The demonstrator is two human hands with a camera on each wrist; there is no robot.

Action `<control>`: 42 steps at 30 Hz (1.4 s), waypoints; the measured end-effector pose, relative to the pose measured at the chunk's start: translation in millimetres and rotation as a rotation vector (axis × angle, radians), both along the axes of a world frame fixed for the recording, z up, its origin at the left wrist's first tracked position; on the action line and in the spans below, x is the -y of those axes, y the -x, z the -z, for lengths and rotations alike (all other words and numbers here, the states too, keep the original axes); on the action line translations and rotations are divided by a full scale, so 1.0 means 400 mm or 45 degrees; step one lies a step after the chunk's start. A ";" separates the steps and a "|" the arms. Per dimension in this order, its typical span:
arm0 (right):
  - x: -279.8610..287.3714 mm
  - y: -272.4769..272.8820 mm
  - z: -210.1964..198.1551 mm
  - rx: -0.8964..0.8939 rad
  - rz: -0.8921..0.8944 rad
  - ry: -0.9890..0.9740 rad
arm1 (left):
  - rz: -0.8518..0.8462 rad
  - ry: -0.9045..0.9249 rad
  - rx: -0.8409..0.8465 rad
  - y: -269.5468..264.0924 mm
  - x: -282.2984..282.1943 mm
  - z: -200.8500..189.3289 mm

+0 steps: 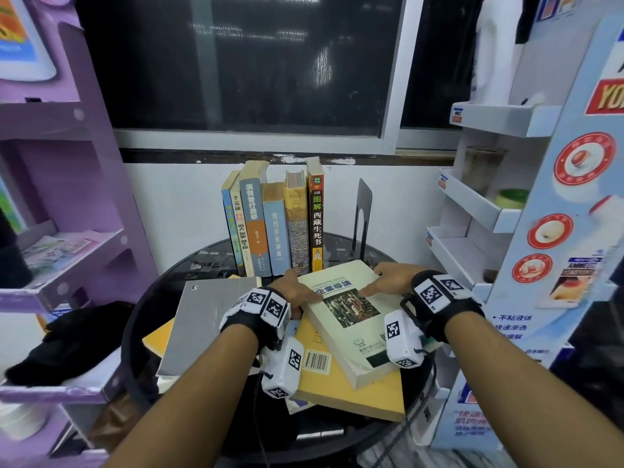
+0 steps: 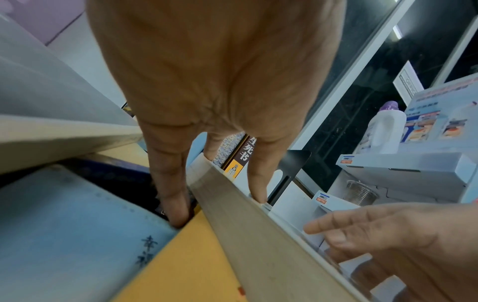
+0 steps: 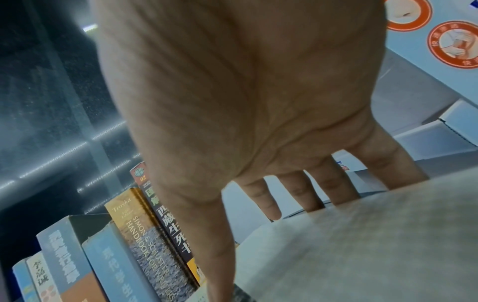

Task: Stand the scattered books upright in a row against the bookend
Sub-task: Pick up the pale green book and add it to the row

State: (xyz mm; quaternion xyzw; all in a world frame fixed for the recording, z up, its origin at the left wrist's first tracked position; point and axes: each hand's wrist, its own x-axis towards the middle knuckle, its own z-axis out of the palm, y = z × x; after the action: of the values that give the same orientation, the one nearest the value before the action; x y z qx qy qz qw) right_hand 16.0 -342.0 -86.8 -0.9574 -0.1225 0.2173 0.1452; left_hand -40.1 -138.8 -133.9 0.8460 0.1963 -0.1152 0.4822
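Fingers of both the left hand (image 1: 297,292) and right hand (image 1: 391,282) curled round the cream book (image 1: 351,319) lying mid-table; tipping it spine-out beside the standing row (image 1: 273,224) suited best.

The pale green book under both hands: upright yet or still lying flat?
Lying flat. The pale green book lies cover-up on a yellow book, left hand and right hand at its edges.

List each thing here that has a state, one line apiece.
Row of books: six, upright.
Bookend: upright, apart from the row, gap between.
Cream book: lying flat on the pile, both hands on it.
Yellow book: flat, under the cream book.
Grey book: flat.
Left hand: holds the cream book's left edge.
Right hand: fingers over its far edge.
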 end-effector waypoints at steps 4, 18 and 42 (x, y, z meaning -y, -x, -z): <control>0.002 -0.002 0.013 0.007 -0.005 0.016 | -0.066 -0.002 0.046 -0.002 0.001 0.002; 0.027 -0.003 0.023 0.087 0.122 -0.110 | -0.117 0.042 0.332 -0.033 0.007 -0.011; 0.001 0.040 -0.089 0.423 0.337 -0.802 | -0.227 0.452 1.046 0.009 -0.003 -0.227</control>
State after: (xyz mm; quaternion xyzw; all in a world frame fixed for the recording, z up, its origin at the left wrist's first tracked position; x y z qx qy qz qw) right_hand -0.2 -342.6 -51.3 -0.8955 -0.0805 -0.0099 0.4375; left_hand -43.9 -137.6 -43.2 0.7055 0.0381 0.2400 0.6658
